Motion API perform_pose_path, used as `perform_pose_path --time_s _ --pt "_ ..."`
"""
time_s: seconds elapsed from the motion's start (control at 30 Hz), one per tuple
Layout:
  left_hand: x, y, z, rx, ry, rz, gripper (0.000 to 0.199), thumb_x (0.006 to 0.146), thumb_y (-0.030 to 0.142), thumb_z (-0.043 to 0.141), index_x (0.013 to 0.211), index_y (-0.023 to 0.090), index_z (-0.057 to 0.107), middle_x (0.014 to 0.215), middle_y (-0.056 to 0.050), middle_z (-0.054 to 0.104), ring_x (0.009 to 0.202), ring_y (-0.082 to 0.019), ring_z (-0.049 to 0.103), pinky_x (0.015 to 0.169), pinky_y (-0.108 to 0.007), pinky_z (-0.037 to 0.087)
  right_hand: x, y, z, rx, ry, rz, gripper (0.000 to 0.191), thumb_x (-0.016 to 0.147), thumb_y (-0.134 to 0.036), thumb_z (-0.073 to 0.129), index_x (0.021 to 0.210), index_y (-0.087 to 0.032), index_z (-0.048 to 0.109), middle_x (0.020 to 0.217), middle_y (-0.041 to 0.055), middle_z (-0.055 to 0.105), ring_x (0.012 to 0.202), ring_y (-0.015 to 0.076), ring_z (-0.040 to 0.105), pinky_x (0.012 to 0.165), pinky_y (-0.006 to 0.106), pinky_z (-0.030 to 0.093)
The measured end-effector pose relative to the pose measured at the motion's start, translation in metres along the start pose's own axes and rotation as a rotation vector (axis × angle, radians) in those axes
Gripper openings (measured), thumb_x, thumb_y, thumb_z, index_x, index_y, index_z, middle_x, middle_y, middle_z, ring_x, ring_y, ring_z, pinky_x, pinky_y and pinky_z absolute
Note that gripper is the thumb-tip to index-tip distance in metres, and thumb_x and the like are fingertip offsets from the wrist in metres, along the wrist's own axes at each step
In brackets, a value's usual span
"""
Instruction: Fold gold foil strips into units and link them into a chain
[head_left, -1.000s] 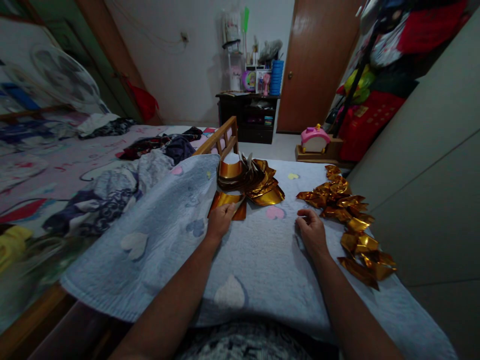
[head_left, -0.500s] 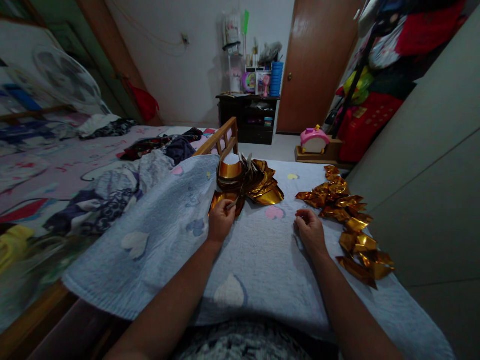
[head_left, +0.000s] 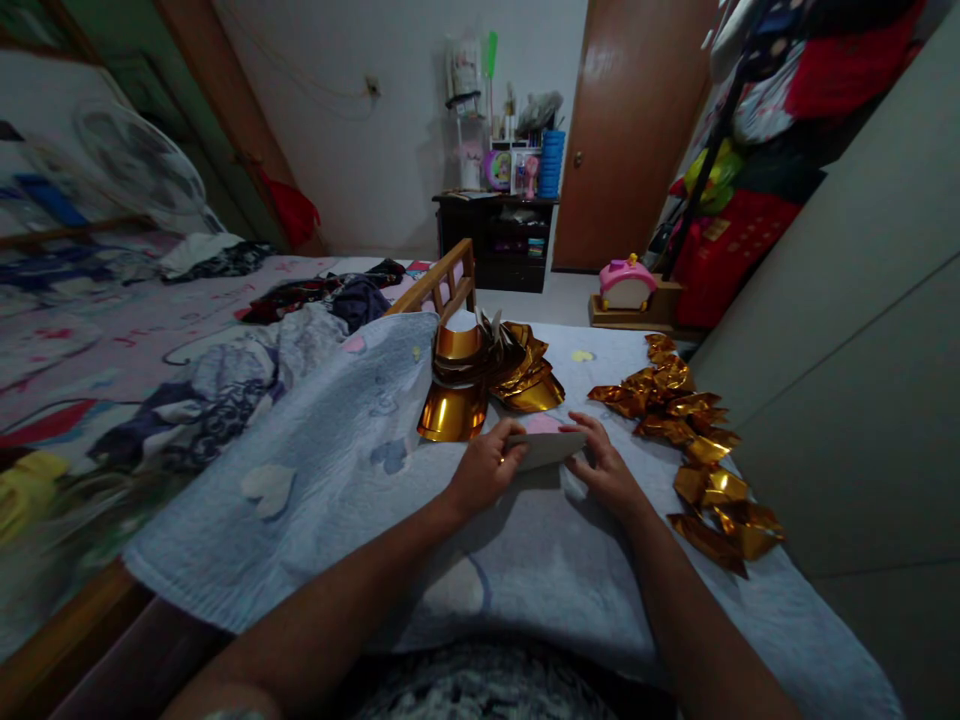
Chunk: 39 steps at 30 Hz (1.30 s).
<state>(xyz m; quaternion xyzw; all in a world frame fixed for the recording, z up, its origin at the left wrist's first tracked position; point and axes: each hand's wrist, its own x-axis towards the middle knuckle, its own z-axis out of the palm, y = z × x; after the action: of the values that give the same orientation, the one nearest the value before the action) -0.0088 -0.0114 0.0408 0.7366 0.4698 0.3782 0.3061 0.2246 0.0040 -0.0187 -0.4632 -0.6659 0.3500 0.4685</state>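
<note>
My left hand (head_left: 484,468) pinches the left end of a pale sheet of paper (head_left: 546,452), its gold ring-like glint showing at a finger. At the paper's other end is my right hand (head_left: 606,468), thumb and fingers closed about the edge. The sheet is held just above the cloth, and its underside is hidden. Beyond my left hand lies a pile of gold foil sheets (head_left: 454,412), curved and fanned out. To the right of my right hand, several folded gold foil pieces (head_left: 694,405) lie in a loose row.
A blue-grey cloth (head_left: 540,570) with heart shapes covers the surface before me. A wooden rail (head_left: 439,280) rises at its far left, beside a bed strewn with clothes (head_left: 307,345). A pale cabinet (head_left: 855,380) stands close on the right. Past the far edge sits a pink toy (head_left: 626,285).
My left hand has come away from the gold foil pile, moving right and nearer with a sheet. My right hand has moved left and now grips the sheet's other end.
</note>
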Motion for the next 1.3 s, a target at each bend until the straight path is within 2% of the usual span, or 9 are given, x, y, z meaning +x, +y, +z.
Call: perform_pose_path --time_s 0.13,0.23,0.3,0.4,0.53,0.8,0.9,1.13,1.3 --pt "0.004 -0.008 -0.007 -0.094 -0.007 0.012 0.024 0.097 0.038 0.049 0.092 0.019 0.063 0.081 -0.001 0.066 0.077 -0.017 0.062 0.071 -0.026 0.047 0.003 -0.004 -0.003 0.133 -0.045 0.068 0.022 0.078 -0.039 0.070 0.092 -0.024 0.077 0.120 0.0079 0.066 0.117 0.0286 0.058 0.103 0.043 0.044" --pt "0.010 -0.031 -0.016 -0.052 0.309 -0.048 0.028 0.100 0.035 0.042 0.098 0.020 0.065 0.096 -0.005 0.070 0.094 -0.019 0.065 0.086 -0.031 0.050 0.004 -0.007 -0.003 0.307 0.044 0.213 0.025 0.076 -0.040 0.070 0.095 -0.024 0.077 0.096 0.0043 0.073 0.093 0.0239 0.065 0.086 0.038 0.052" --pt "0.015 -0.050 -0.020 0.041 0.399 -0.111 0.018 0.094 0.028 0.051 0.104 0.020 0.064 0.100 -0.006 0.070 0.097 -0.021 0.066 0.089 -0.034 0.051 0.005 -0.009 -0.002 0.379 0.116 0.274 0.030 0.073 -0.040 0.072 0.098 -0.025 0.076 0.091 0.0027 0.074 0.086 0.0225 0.066 0.081 0.036 0.052" --pt "0.018 -0.073 -0.020 0.195 0.301 -0.111 0.036 0.078 0.017 0.067 0.114 0.019 0.062 0.117 -0.010 0.068 0.111 -0.025 0.064 0.099 -0.040 0.049 0.005 -0.009 -0.002 0.410 0.175 0.291 0.031 0.071 -0.039 0.073 0.098 -0.024 0.076 0.090 0.0024 0.075 0.085 0.0224 0.067 0.080 0.035 0.053" --pt "0.020 -0.085 -0.015 0.312 0.250 -0.111 0.049 0.074 0.016 0.073 0.121 0.015 0.060 0.124 -0.015 0.065 0.118 -0.029 0.061 0.103 -0.044 0.048 0.006 -0.003 -0.002 0.431 0.185 0.283 0.030 0.072 -0.037 0.072 0.099 -0.025 0.076 0.090 0.0018 0.076 0.085 0.0214 0.068 0.081 0.034 0.053" --pt "0.027 -0.093 -0.021 0.386 0.311 -0.175 0.017 0.089 0.021 0.057 0.099 0.014 0.069 0.104 -0.014 0.072 0.100 -0.026 0.067 0.090 -0.037 0.052 0.005 0.003 -0.002 0.450 0.199 0.294 0.028 0.072 -0.036 0.073 0.098 -0.025 0.077 0.090 0.0006 0.076 0.082 0.0193 0.067 0.079 0.032 0.052" --pt "0.026 -0.093 -0.024 0.403 0.324 -0.190 0.020 0.091 0.019 0.052 0.090 0.016 0.071 0.095 -0.011 0.074 0.092 -0.024 0.068 0.084 -0.034 0.050 0.006 0.003 -0.002 0.448 0.200 0.298 0.028 0.071 -0.035 0.074 0.097 -0.025 0.077 0.089 0.0005 0.076 0.081 0.0189 0.067 0.077 0.031 0.052" --pt "0.022 -0.090 -0.026 0.357 0.385 -0.280 0.010 0.086 0.020 0.059 0.086 0.019 0.069 0.080 -0.004 0.072 0.074 -0.019 0.065 0.070 -0.028 0.045 0.006 -0.001 -0.003 0.429 0.196 0.300 0.030 0.070 -0.037 0.073 0.097 -0.025 0.076 0.090 0.0009 0.076 0.085 0.0211 0.068 0.082 0.035 0.053" --pt "0.020 -0.089 -0.026 0.372 0.404 -0.291 0.006 0.084 0.022 0.063 0.090 0.021 0.063 0.081 -0.003 0.069 0.076 -0.020 0.065 0.072 -0.030 0.047 0.005 -0.002 -0.003 0.397 0.198 0.308 0.030 0.070 -0.038 0.073 0.097 -0.026 0.076 0.088 0.0010 0.076 0.081 0.0209 0.066 0.077 0.034 0.053"
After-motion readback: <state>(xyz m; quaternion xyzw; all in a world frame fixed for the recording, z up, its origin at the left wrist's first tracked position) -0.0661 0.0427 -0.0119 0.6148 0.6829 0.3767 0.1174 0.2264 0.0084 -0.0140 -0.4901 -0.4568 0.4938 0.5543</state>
